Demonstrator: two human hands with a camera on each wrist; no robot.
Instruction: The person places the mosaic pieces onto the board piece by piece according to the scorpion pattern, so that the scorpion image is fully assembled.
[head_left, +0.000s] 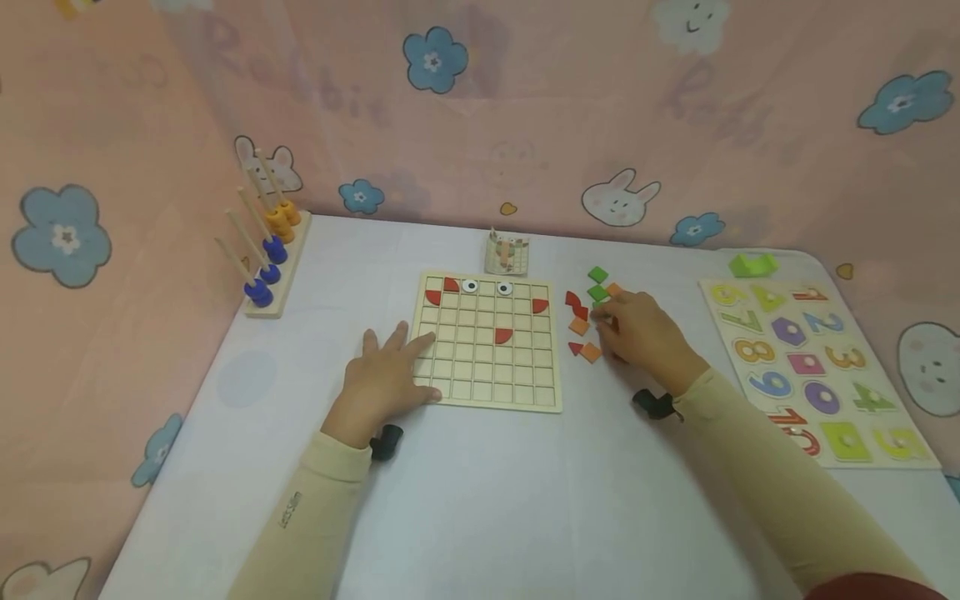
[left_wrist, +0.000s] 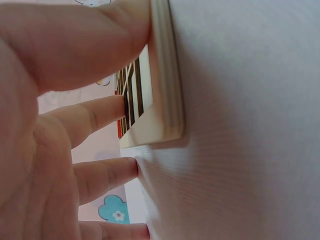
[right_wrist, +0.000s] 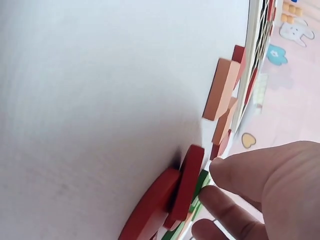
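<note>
A wooden grid board (head_left: 472, 400) lies flat on the table, carrying two round eye pieces (head_left: 505, 288) and several red quarter-circle pieces (head_left: 504, 336). My left hand (head_left: 382, 375) spreads its fingers at the board's left side; thumb and index finger rest on its edge in the left wrist view. To the right of the board my right hand (head_left: 645, 333) bends over loose pieces. Its thumb and index fingertips are right at a green piece (right_wrist: 201, 183), close behind a tilted red piece (right_wrist: 190, 182). Whether they pinch one cannot be told.
Orange squares (head_left: 591, 352), green squares (head_left: 597, 273) and red pieces (head_left: 576, 348) lie right of the board. A small picture card (head_left: 507, 254) stands behind it. Far left is a peg abacus (head_left: 266, 304); at right, a number puzzle (head_left: 750, 392) and a light-green block (head_left: 753, 265).
</note>
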